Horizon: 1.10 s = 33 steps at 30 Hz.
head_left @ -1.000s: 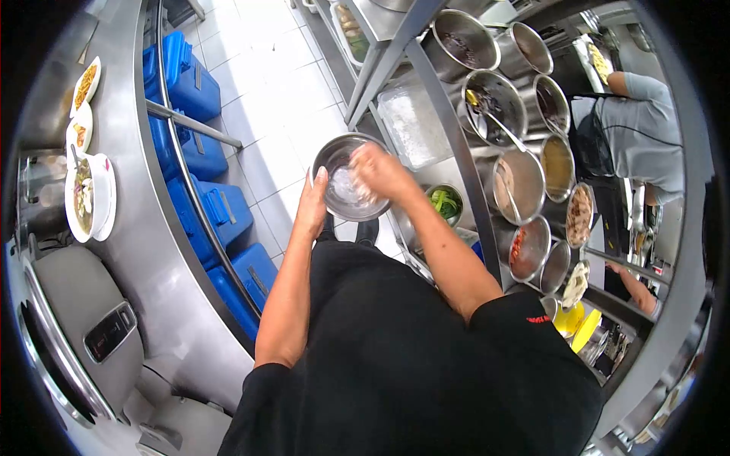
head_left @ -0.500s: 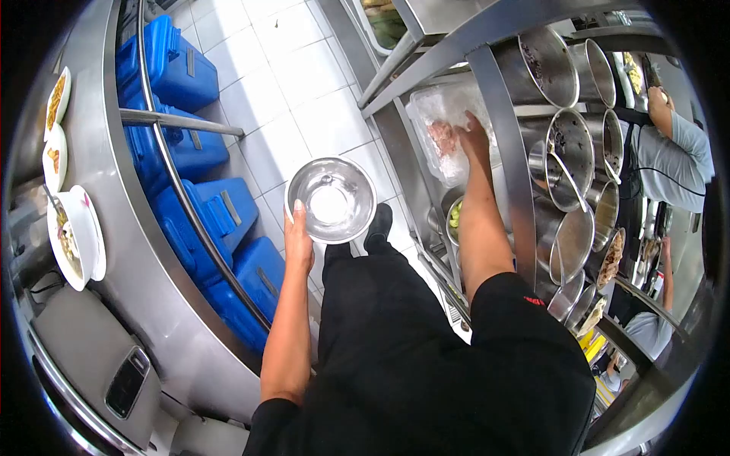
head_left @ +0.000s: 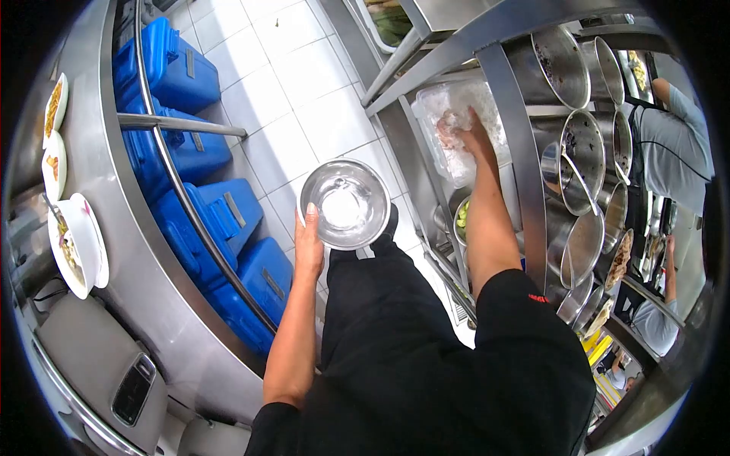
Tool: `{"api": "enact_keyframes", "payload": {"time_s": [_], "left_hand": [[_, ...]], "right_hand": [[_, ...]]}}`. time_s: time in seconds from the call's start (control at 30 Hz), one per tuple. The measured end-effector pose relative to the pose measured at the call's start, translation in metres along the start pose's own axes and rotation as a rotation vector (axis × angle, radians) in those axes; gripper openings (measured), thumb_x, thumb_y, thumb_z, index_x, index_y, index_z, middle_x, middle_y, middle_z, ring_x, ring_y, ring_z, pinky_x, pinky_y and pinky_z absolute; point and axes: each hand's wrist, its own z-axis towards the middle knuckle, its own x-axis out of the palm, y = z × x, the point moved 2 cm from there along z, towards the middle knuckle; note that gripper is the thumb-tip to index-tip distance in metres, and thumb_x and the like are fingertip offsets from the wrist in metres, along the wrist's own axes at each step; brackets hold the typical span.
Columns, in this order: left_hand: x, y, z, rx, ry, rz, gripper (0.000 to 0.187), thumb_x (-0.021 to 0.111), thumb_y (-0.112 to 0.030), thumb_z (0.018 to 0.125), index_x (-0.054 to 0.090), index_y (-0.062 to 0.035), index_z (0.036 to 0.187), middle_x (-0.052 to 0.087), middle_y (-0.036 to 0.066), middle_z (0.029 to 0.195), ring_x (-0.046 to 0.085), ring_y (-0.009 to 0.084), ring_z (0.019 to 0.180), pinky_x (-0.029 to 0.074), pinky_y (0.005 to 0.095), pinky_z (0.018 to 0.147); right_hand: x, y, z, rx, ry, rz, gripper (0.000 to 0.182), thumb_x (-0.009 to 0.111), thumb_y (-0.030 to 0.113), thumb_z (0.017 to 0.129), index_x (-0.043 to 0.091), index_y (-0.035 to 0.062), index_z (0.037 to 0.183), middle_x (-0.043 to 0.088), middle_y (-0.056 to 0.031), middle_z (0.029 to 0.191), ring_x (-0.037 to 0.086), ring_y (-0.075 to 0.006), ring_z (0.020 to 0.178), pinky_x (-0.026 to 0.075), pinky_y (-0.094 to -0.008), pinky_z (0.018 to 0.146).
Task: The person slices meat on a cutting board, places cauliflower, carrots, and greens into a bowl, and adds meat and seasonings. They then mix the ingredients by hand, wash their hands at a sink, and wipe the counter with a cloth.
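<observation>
My left hand (head_left: 308, 247) holds a shiny steel bowl (head_left: 372, 201) by its near left side, thumb over the rim. The inside of the bowl looks bare and reflects the light. My right hand (head_left: 474, 138) reaches down into a clear plastic tub (head_left: 454, 179) on a low shelf to the right. In that tub lie pale pink food (head_left: 447, 131) and white, translucent stuff that looks like ice or plastic film. The right fingers curl down into these contents, their tips partly hidden; I cannot tell exactly what they hold.
Blue lidded bins (head_left: 186, 72) line the left, behind a metal rail (head_left: 163, 167). Filled plates (head_left: 80, 247) stand on the steel counter (head_left: 141, 251). Steel pots (head_left: 582, 152), some with ladles, crowd the right rack. A bowl of green pieces (head_left: 461, 220) sits below the tub. Other people (head_left: 669, 163) work far right.
The bowl in my left hand has shifted slightly right. My right hand stays in the tub, its fingers now deeper among the white stuff, which bunches up around them.
</observation>
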Motion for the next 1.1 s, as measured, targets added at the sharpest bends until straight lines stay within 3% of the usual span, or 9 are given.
{"api": "enact_keyframes", "payload": {"time_s": [0.1, 0.2, 0.3, 0.4, 0.53, 0.57, 0.67, 0.9, 1.1], "left_hand": [[0.005, -0.006, -0.006, 0.014, 0.018, 0.006, 0.067, 0.051, -0.044, 0.101, 0.033, 0.0001, 0.148, 0.041, 0.016, 0.147, 0.039, 0.0233, 0.135, 0.028, 0.0374, 0.113], [0.007, -0.006, -0.009, 0.020, 0.023, 0.022, 0.066, 0.051, -0.043, 0.101, 0.034, 0.0000, 0.148, 0.041, 0.016, 0.148, 0.038, 0.0233, 0.136, 0.026, 0.0370, 0.114], [0.010, -0.009, -0.013, 0.027, 0.019, 0.012, 0.065, 0.050, -0.042, 0.102, 0.034, -0.0001, 0.148, 0.040, 0.016, 0.148, 0.037, 0.0233, 0.136, 0.026, 0.0365, 0.114], [0.009, -0.008, -0.017, 0.028, 0.008, 0.016, 0.065, 0.050, -0.042, 0.102, 0.033, -0.0001, 0.149, 0.040, 0.016, 0.149, 0.037, 0.0233, 0.136, 0.026, 0.0362, 0.114], [0.011, -0.005, -0.008, 0.114, 0.058, 0.028, 0.068, 0.049, -0.046, 0.101, 0.033, 0.0017, 0.147, 0.045, 0.019, 0.142, 0.043, 0.0256, 0.130, 0.031, 0.0357, 0.111], [0.013, -0.004, -0.007, 0.089, 0.040, 0.035, 0.070, 0.049, -0.047, 0.101, 0.032, 0.0019, 0.148, 0.045, 0.019, 0.142, 0.043, 0.0258, 0.131, 0.031, 0.0356, 0.111], [0.027, -0.015, -0.006, 0.075, 0.016, 0.055, 0.074, 0.050, -0.049, 0.100, 0.030, 0.0025, 0.149, 0.045, 0.020, 0.143, 0.042, 0.0264, 0.133, 0.030, 0.0355, 0.112], [0.080, -0.045, 0.002, 0.246, 0.168, 0.222, 0.065, 0.046, -0.045, 0.102, 0.034, -0.0013, 0.149, 0.049, 0.017, 0.141, 0.045, 0.0244, 0.131, 0.032, 0.0342, 0.111], [0.101, -0.049, 0.011, 0.320, 0.243, 0.169, 0.067, 0.044, -0.051, 0.102, 0.034, -0.0027, 0.148, 0.050, 0.017, 0.139, 0.045, 0.0242, 0.129, 0.033, 0.0353, 0.110]], "right_hand": [[0.014, 0.042, -0.020, 0.213, 0.120, -0.015, 0.066, 0.073, 0.016, 0.081, 0.048, 0.0212, 0.142, 0.068, -0.0202, 0.106, 0.066, -0.0301, 0.103, 0.052, -0.0432, 0.086], [0.020, 0.035, -0.018, 0.081, -0.357, -0.491, 0.073, 0.073, 0.012, 0.079, 0.043, 0.0222, 0.145, 0.065, -0.0234, 0.115, 0.064, -0.0337, 0.108, 0.051, -0.0453, 0.090], [0.011, 0.015, -0.014, -0.168, -0.039, -0.311, 0.075, 0.073, 0.014, 0.079, 0.041, 0.0224, 0.146, 0.062, -0.0249, 0.123, 0.062, -0.0389, 0.111, 0.050, -0.0442, 0.094], [0.003, 0.000, -0.005, -0.077, -0.205, -0.184, 0.071, 0.072, 0.018, 0.079, 0.044, 0.0234, 0.144, 0.058, -0.0272, 0.129, 0.058, -0.0413, 0.117, 0.049, -0.0418, 0.097], [0.040, 0.004, 0.008, -0.194, -0.005, -0.444, 0.066, 0.068, 0.017, 0.082, 0.045, 0.0132, 0.143, 0.061, -0.0254, 0.124, 0.064, -0.0397, 0.106, 0.052, -0.0449, 0.090], [0.042, 0.005, 0.009, -0.163, -0.017, -0.516, 0.064, 0.066, 0.016, 0.083, 0.043, 0.0088, 0.143, 0.064, -0.0219, 0.120, 0.069, -0.0329, 0.096, 0.058, -0.0432, 0.076], [0.018, 0.019, -0.014, 0.176, -0.133, -0.077, 0.060, 0.066, 0.017, 0.082, 0.050, 0.0163, 0.139, 0.066, -0.0252, 0.113, 0.067, -0.0363, 0.099, 0.058, -0.0437, 0.077], [-0.013, 0.091, -0.122, -0.276, 0.050, 0.480, 0.053, 0.064, 0.002, 0.081, 0.053, 0.0125, 0.133, 0.060, -0.0106, 0.125, 0.063, -0.0176, 0.103, 0.057, -0.0308, 0.075], [0.027, 0.131, -0.179, -0.810, 0.127, -0.146, 0.058, 0.068, 0.005, 0.079, 0.053, 0.0093, 0.135, 0.055, -0.0242, 0.132, 0.059, -0.0393, 0.115, 0.045, -0.0433, 0.103]]}}
